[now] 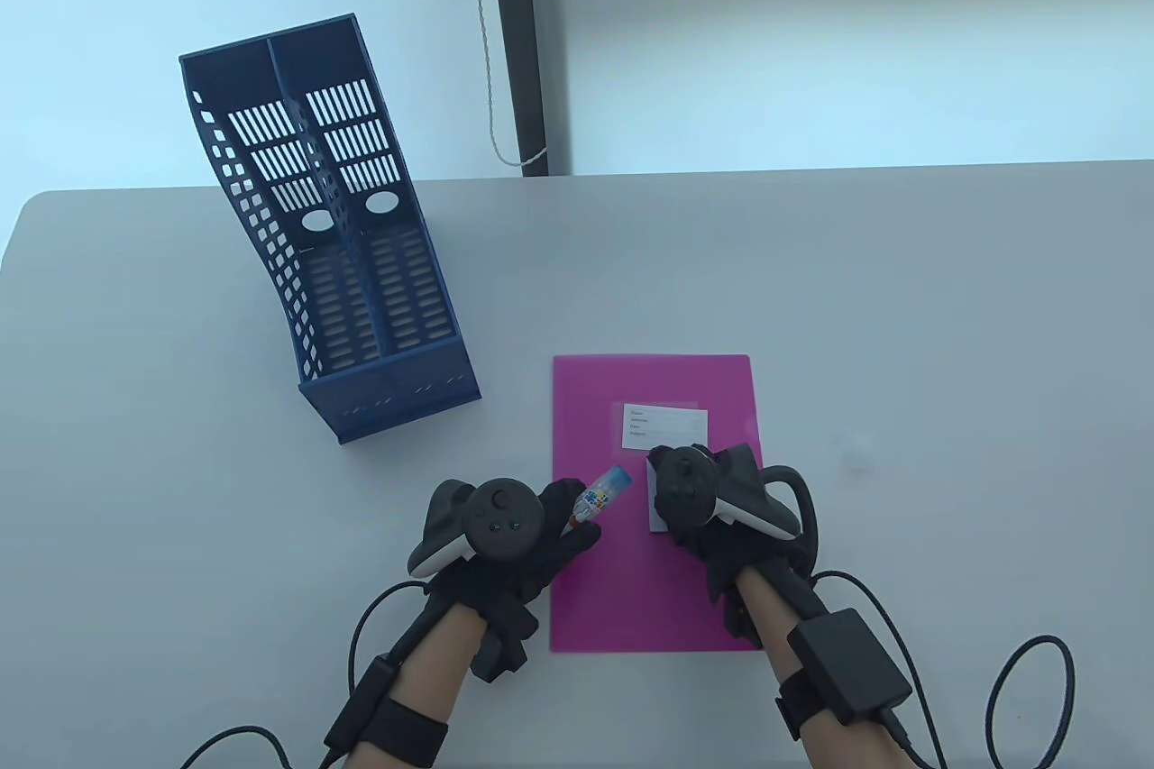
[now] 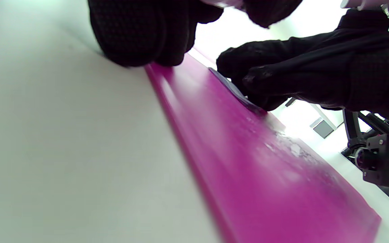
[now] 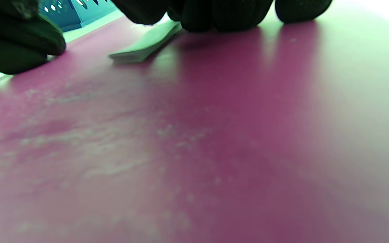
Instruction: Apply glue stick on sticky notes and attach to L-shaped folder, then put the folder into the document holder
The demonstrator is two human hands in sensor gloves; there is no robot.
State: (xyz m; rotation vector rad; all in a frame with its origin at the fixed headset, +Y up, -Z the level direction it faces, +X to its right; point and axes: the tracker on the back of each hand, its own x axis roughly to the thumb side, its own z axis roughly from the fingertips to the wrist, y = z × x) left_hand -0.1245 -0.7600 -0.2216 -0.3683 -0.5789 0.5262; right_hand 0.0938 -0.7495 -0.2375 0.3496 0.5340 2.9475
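Here, nearest the person, the pink folder [image 1: 654,498] lies flat on the grey table [image 1: 902,309]. The glue stick [image 1: 602,497] is held in the curled fingers of the left hand [image 1: 505,535], at the folder's left edge, with its tip pointed in over the folder. The pad of sticky notes [image 3: 145,44] is pressed down on the folder by the fingertips of the right hand [image 1: 708,503]; whether a note is pinched cannot be told. Just past the pad, a white label [image 1: 665,426] is seen on the folder.

For this step, the pad is best held still, and the glue rubbed gently so no note is crumpled. Dried glue smears are seen on the folder's near part.

Farther off, up and left of the folder, the blue document holder [image 1: 334,246] is stood, well apart. Bare table is left between them, so the folder can be slid there freely.
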